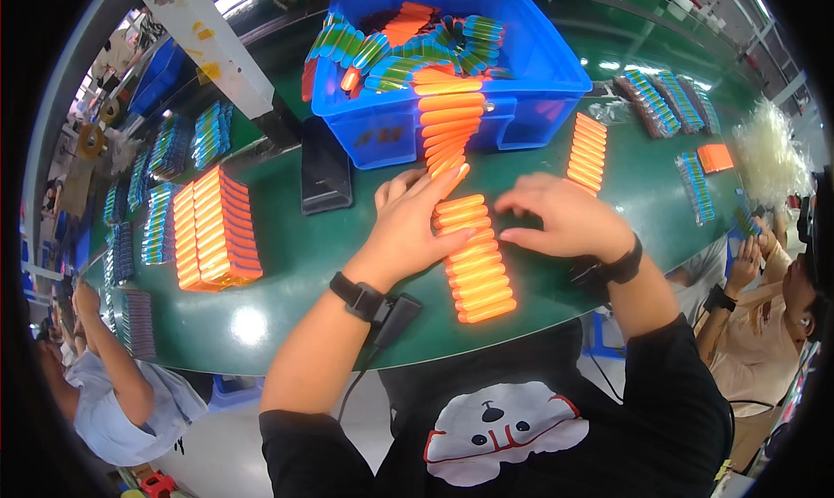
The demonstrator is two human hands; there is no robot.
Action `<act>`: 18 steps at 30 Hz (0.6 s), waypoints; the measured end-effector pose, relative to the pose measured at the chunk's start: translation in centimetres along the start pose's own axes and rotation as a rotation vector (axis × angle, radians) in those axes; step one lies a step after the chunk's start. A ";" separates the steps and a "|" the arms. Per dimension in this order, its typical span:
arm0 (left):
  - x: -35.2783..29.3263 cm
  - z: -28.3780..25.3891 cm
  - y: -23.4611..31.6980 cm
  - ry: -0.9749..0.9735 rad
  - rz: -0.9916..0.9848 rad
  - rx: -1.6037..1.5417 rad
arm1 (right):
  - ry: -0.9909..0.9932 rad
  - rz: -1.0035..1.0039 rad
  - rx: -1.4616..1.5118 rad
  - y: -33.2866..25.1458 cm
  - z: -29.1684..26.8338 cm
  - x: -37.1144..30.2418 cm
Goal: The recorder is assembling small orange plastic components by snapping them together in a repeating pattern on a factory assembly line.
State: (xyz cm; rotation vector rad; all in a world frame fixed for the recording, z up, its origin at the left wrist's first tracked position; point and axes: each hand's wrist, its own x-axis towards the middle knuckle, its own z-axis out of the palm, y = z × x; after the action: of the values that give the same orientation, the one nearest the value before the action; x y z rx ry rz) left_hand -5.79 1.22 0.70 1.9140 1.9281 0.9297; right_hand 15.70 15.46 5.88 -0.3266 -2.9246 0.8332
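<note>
A row of glossy orange rounded sticks, laid side by side, lies on the green table in front of me. My left hand is at its left, the thumb resting on the row and the index finger stretched toward a strip of similar orange sticks. That strip hangs over the front wall of a blue bin and reaches down to the fingertip. My right hand hovers at the right of the row, its fingers curved and apart with nothing visible between them. Its fingertips are slightly blurred.
Orange and blue-green strips fill the bin. At left are stacked orange packs, blue-green packs and a black tray. A short orange row lies at right. Co-workers sit on both sides; a metal post rises at left.
</note>
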 end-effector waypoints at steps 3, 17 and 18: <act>0.1 0.0 0.1 -0.010 0.003 0.002 | 0.157 -0.283 0.043 -1.6 0.6 0.3; 0.0 0.1 -0.2 -0.018 -0.007 0.006 | -0.242 -0.346 0.195 -3.7 3.3 0.0; 0.0 0.2 -0.3 -0.020 -0.006 0.006 | -0.241 -0.344 0.196 -3.6 3.4 -0.1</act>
State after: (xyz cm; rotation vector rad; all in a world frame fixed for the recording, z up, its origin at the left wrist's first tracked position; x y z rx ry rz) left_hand -5.89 1.29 0.42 1.9122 1.9258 0.9005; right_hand 14.63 10.72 4.92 0.3036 -2.9431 1.1536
